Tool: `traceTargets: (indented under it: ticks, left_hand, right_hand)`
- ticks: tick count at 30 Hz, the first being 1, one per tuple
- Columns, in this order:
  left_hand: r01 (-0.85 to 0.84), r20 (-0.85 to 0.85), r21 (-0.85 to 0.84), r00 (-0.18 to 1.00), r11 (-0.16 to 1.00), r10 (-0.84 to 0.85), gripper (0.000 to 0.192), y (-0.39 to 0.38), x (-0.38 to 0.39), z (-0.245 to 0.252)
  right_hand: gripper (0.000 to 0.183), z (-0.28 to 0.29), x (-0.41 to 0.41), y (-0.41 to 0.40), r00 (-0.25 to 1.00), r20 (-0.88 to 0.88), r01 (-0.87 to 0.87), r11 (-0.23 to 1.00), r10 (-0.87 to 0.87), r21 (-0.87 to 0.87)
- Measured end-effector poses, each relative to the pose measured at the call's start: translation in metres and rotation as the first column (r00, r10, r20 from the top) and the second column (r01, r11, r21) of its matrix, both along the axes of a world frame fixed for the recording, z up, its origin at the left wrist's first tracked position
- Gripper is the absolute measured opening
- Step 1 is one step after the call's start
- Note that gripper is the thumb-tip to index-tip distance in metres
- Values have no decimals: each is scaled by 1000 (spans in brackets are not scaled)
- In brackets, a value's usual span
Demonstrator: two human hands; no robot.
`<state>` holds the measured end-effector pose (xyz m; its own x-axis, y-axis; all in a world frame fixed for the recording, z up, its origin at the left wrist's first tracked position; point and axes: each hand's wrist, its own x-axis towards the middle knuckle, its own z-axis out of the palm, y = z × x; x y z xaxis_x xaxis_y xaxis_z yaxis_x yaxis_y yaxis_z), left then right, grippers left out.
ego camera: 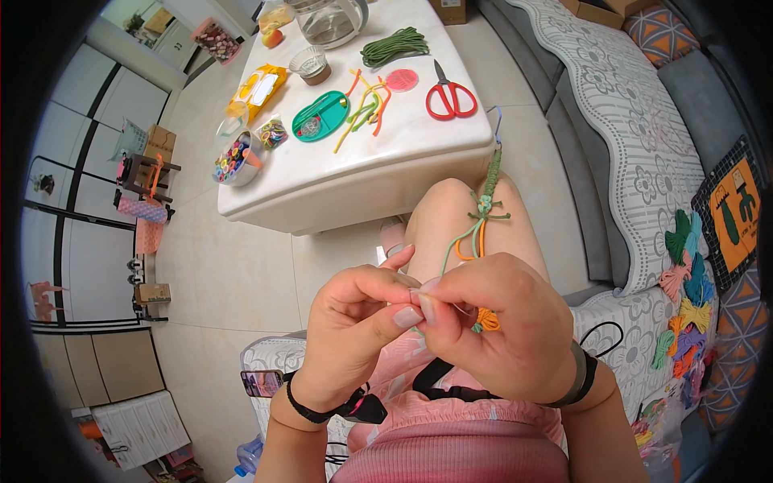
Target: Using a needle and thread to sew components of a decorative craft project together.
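My left hand (362, 326) and my right hand (495, 320) meet fingertip to fingertip over my lap. Both pinch a thin cord, mostly hidden by the fingers. A mint green cord (447, 252) runs down to this pinch from a knotted cord piece. The piece has a dark green braided strap (493, 172) and a light green knot cluster (484, 204) with short dark green ends sticking out. It hangs from a blue cord or hook (498, 124) at the table's corner. Orange cord (481, 238) trails from the cluster, and an orange bundle (488, 319) shows partly behind my right hand.
On the white table (362, 175) lie red-handled scissors (450, 99), a dark green cord hank (395, 46), a teal tray (320, 118), loose cord strips (365, 108) and a bead tub (238, 160). Coloured cord hanks (694, 314) lie on the sofa at right. A phone (261, 383) is at left.
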<state>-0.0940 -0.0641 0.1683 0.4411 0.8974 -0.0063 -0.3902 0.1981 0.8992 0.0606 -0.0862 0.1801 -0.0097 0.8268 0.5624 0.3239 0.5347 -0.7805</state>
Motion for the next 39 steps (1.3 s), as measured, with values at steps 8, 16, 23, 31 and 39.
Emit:
traceTargets:
  ticks: [8, 16, 23, 31, 39]
  left_hand:
    - [3, -9, -4, 1000, 1000, -4, 12, 0, -1, 0]
    - [17, -5, 0, 1000, 1000, -17, 11, 0, -2, -2]
    - [24, -4, 7, 1000, 1000, -24, 13, 0, -2, -3]
    - [13, -14, -9, 1000, 1000, -13, 13, 0, 0, -3]
    - [9, -5, -32, 1000, 999, -9, 13, -1, 0, -3]
  right_hand:
    - [22, 2, -2, 0, 1000, -24, 8, 1000, -8, -3]
    - [23, 0, -5, 2, 997, -29, 71, 996, -70, 54]
    - [24, 0, -5, 2, 997, -69, 48, 997, -44, 53]
    - [24, -3, -5, 1, 993, -102, 63, 997, -58, 52]
    - [23, -3, -5, 2, 993, -111, 51, 998, -47, 34]
